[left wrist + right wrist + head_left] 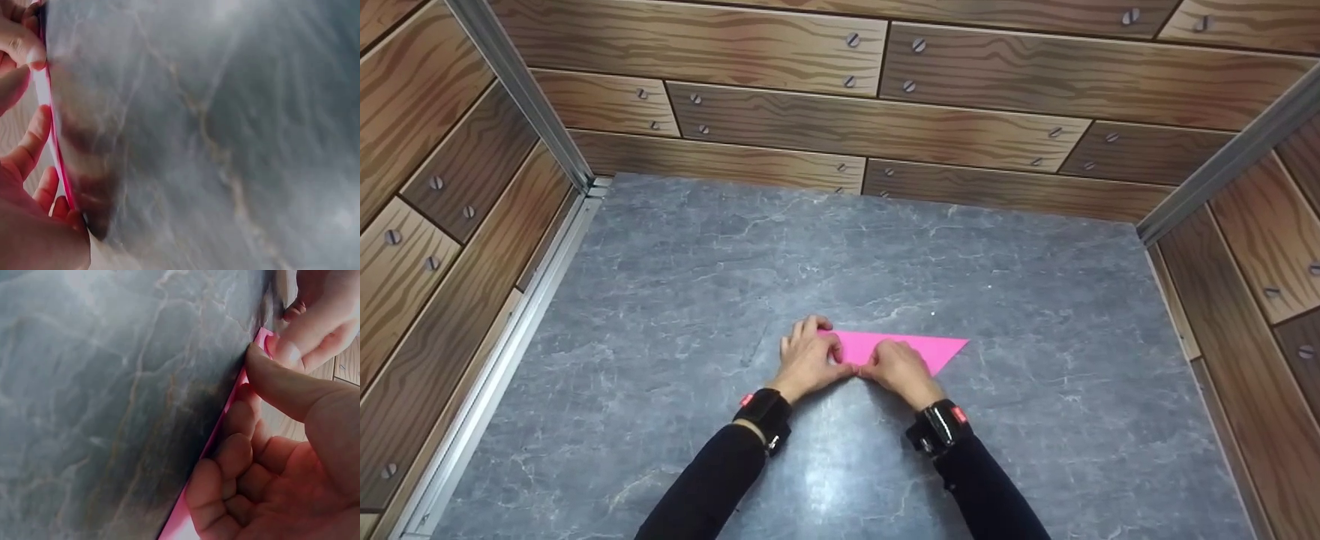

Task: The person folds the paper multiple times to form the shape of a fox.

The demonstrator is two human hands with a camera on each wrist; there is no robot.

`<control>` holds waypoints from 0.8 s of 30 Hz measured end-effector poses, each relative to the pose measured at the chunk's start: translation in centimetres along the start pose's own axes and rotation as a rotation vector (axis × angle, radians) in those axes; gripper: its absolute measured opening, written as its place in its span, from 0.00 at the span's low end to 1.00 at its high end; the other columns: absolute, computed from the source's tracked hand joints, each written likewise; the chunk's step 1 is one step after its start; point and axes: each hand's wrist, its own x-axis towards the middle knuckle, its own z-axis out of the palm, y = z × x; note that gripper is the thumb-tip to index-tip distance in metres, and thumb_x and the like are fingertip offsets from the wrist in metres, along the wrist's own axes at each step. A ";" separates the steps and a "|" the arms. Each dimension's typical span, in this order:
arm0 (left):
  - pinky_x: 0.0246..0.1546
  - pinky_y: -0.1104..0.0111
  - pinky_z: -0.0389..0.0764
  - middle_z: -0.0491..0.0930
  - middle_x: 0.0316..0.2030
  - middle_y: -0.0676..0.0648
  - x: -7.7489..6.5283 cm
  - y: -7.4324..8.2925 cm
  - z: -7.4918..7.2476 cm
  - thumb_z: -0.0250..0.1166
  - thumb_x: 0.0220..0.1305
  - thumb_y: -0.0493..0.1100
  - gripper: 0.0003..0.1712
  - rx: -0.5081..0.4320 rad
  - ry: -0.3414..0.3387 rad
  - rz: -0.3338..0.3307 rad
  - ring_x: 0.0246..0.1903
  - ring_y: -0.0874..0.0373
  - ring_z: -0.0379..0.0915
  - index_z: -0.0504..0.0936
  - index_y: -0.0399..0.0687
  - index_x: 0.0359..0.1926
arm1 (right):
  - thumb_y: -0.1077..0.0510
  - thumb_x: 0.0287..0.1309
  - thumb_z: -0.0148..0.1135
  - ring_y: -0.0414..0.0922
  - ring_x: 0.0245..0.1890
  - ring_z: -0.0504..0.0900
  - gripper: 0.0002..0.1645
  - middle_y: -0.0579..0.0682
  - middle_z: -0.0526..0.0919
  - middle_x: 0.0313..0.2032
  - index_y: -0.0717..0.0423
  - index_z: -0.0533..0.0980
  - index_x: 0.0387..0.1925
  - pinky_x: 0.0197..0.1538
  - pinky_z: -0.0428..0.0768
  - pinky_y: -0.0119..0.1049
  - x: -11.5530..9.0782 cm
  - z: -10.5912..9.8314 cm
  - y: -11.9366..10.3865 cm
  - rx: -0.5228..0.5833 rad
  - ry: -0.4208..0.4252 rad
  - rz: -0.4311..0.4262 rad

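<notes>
A folded sheet of bright pink paper [941, 349] lies on the grey tabletop, its pointed corner toward the right. My left hand [808, 358] covers its left end, fingers bent over the sheet and thumb at the near edge. Beside it, my right hand [901, 369] holds the same near edge, with curled fingers on the paper and the thumb close to the left thumb. In the left wrist view the paper [61, 163] shows edge-on as a thin strip. The right wrist view shows the right thumb [270, 377] at the pink edge, with the left hand [323, 323] beyond.
The grey marbled tabletop [697, 262] spreads around the paper. Wood-patterned walls [780, 112] stand at the back and both sides, with metal rails [521, 97] at the corners. Black bands [765, 420] are on both wrists.
</notes>
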 end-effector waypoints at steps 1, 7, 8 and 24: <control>0.49 0.52 0.65 0.72 0.57 0.46 0.0 0.0 0.0 0.80 0.49 0.59 0.22 0.006 0.010 0.000 0.59 0.43 0.64 0.79 0.51 0.25 | 0.45 0.58 0.76 0.39 0.17 0.66 0.27 0.41 0.69 0.14 0.49 0.71 0.14 0.25 0.66 0.33 0.0 -0.1 0.0 0.000 -0.005 0.002; 0.48 0.53 0.66 0.72 0.57 0.46 0.0 0.1 -0.1 0.82 0.49 0.55 0.21 0.045 0.023 -0.005 0.59 0.43 0.65 0.79 0.51 0.26 | 0.47 0.57 0.77 0.38 0.15 0.64 0.29 0.40 0.66 0.13 0.48 0.68 0.12 0.22 0.63 0.30 0.1 -0.4 -0.3 0.021 -0.038 0.012; 0.48 0.53 0.66 0.72 0.58 0.46 0.0 0.1 -0.2 0.82 0.49 0.55 0.21 0.046 0.019 -0.007 0.60 0.43 0.65 0.79 0.51 0.26 | 0.48 0.57 0.77 0.38 0.15 0.64 0.29 0.40 0.66 0.13 0.48 0.68 0.12 0.22 0.63 0.30 0.1 -0.4 -0.3 0.022 -0.039 0.010; 0.48 0.53 0.67 0.71 0.59 0.45 0.0 0.5 -0.3 0.81 0.51 0.56 0.20 0.063 -0.019 -0.019 0.61 0.42 0.65 0.80 0.51 0.27 | 0.52 0.56 0.77 0.40 0.19 0.69 0.21 0.43 0.72 0.17 0.51 0.74 0.17 0.26 0.67 0.32 -0.1 -0.7 0.3 0.014 -0.040 0.034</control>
